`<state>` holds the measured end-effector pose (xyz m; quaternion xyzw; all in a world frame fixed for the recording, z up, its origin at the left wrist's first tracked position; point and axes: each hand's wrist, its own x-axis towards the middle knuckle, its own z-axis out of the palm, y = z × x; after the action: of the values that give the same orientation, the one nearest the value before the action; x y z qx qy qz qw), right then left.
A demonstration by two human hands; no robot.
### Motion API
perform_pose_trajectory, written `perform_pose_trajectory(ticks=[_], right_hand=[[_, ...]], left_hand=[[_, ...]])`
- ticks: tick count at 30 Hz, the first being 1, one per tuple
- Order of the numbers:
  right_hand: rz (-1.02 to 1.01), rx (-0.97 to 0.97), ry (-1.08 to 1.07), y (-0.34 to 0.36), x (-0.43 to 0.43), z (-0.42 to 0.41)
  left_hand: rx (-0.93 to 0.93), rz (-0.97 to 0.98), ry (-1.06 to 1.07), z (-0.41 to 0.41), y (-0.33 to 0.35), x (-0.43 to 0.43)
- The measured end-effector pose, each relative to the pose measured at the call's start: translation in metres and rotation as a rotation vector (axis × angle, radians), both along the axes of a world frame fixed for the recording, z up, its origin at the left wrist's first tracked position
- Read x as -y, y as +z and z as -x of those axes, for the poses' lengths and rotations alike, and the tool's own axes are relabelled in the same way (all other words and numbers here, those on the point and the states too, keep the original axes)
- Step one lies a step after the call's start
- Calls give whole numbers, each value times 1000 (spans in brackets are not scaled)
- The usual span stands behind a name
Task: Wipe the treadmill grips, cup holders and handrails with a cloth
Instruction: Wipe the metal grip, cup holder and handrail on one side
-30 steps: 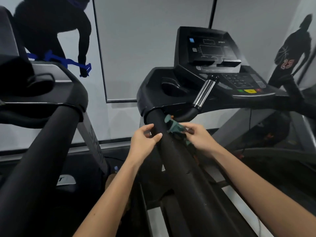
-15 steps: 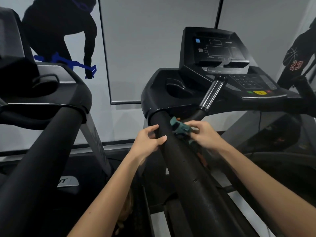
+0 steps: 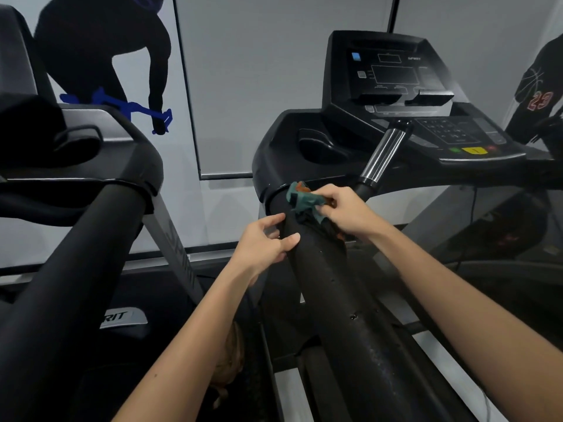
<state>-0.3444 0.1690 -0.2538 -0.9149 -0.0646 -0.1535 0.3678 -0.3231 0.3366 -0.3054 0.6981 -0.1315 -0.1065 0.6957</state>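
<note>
A single wide-angle camera, worn on the person's head, looks forward and down along the black handrail [image 3: 341, 293], which climbs from the bottom edge to mid-frame. It sits close: both bare forearms enter from the bottom edge on either side of the handrail, and the left hand [image 3: 265, 239] and right hand [image 3: 347, 211] meet at the handrail's upper end, near enough that folds in the cloth [image 3: 301, 199] show. Beyond the handrail's far end, up and to its right, the console [image 3: 396, 77] faces the lens. Left of the handrail a second treadmill [image 3: 76, 239] fills that side, its lines bowed by the lens. The wall [image 3: 259, 71] stands behind the handrail's far end.
</note>
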Motion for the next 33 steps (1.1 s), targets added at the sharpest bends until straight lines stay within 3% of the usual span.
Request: perform_pose_trajectory(ticks=[4, 9, 15, 21, 24, 26, 30, 33], right_hand=[[-29, 4, 34, -11, 15, 26], [57, 38, 7, -1, -1, -10], [-67, 10, -5, 1, -10, -21], [230, 110, 13, -3, 6, 12], [261, 85, -5, 5, -3, -6], [208, 51, -27, 7, -8, -23], [-97, -4, -18, -2, -5, -31], [-102, 48, -99, -10, 0, -24]], left_hand=[[3, 7, 9, -1, 0, 1], [1, 14, 9, 1, -1, 2], [17, -21, 2, 2, 3, 0], [33, -18, -7, -1, 2, 0], [31, -19, -1, 1, 4, 0], [25, -22, 6, 3, 5, 0], [14, -19, 7, 3, 5, -1], [3, -5, -2, 5, 6, -1]])
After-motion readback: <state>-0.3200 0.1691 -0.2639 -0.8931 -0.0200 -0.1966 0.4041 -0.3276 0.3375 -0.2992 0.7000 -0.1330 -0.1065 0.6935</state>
